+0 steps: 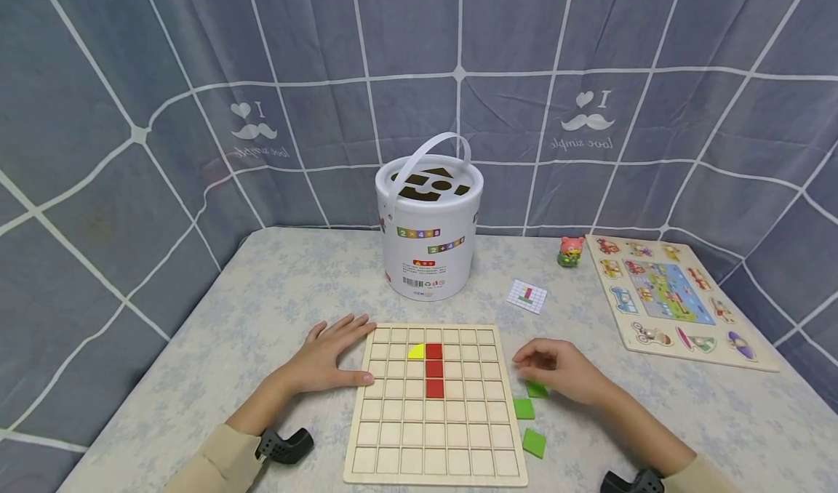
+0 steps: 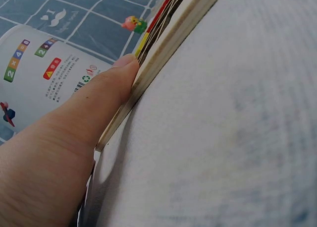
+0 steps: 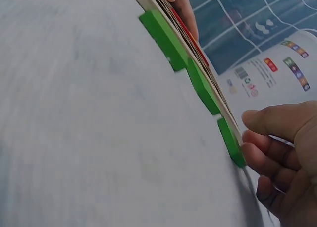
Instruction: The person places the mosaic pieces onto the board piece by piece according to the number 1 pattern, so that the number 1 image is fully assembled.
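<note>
A wooden grid board (image 1: pixel 393 435) lies on the table in front of me. It holds a column of three red squares (image 1: pixel 434 369) with a yellow quarter piece (image 1: pixel 415 351) beside the top one. My left hand (image 1: pixel 363 355) lies flat on the table, its thumb (image 2: pixel 99 103) against the board's left edge (image 2: pixel 163 48). Three green tiles (image 1: pixel 523 408) lie just right of the board. My right hand (image 1: pixel 527 366) hovers over the farthest green tile (image 3: pixel 230 140). Its fingers (image 3: pixel 262 155) are loosely curled and touch that tile's end; the thumb stays above it.
A white lidded bucket (image 1: pixel 428 231) with a handle stands behind the board. To the right are a small pattern card (image 1: pixel 527 296), a little toy figure (image 1: pixel 571 251) and a large picture puzzle board (image 1: pixel 674 297). A blue cloth wall surrounds the table.
</note>
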Tool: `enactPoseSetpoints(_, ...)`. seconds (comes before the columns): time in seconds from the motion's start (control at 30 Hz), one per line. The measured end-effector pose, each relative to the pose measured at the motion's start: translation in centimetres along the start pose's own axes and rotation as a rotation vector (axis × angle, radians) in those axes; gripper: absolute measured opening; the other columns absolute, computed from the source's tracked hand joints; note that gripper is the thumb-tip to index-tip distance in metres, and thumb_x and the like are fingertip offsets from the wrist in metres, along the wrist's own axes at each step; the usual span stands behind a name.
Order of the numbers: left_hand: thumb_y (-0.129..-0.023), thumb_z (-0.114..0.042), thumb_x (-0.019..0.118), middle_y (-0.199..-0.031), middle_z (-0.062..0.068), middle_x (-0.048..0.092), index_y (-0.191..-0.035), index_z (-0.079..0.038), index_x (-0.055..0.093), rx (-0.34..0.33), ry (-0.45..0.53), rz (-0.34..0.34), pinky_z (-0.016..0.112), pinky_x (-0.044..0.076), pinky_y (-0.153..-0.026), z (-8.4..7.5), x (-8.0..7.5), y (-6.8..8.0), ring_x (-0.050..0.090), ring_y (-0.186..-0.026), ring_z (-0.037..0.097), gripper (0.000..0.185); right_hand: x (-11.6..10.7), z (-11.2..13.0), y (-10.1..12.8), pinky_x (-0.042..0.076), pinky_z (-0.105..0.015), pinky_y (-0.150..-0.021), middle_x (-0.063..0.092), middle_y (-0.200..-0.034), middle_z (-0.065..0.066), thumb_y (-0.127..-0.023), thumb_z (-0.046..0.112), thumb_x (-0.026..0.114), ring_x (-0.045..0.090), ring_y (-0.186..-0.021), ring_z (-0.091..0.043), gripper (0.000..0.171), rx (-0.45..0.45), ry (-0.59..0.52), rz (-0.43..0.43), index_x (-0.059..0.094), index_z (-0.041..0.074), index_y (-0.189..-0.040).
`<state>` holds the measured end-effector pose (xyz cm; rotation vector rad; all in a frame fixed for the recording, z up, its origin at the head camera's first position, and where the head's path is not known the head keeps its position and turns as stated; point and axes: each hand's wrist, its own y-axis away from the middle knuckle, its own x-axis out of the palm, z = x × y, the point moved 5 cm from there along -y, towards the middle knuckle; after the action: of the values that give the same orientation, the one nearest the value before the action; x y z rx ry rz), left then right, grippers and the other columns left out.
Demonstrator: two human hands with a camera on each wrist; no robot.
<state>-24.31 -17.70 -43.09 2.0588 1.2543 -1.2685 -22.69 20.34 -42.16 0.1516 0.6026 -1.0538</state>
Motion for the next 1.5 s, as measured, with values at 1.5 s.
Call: enactPoseSetpoints(1.5,-0.078,-0.061,0.07,-0.156,0.008,0.033,-0.151,-0.017,0.041,0.004,-0.021,-0.007,0.065,0.005,-0.11,0.1,0.0,0.0,0.021,-0.145,0.035,0.089,-1.3,-1.0,1.7,0.041,-0.028,-0.056,0.052,-0.075,0.0,-0.085,0.014,0.076,0.047,-0.065,-0.01,0.016,0.035,-0.026,0.093,0.063,0.007,-0.091)
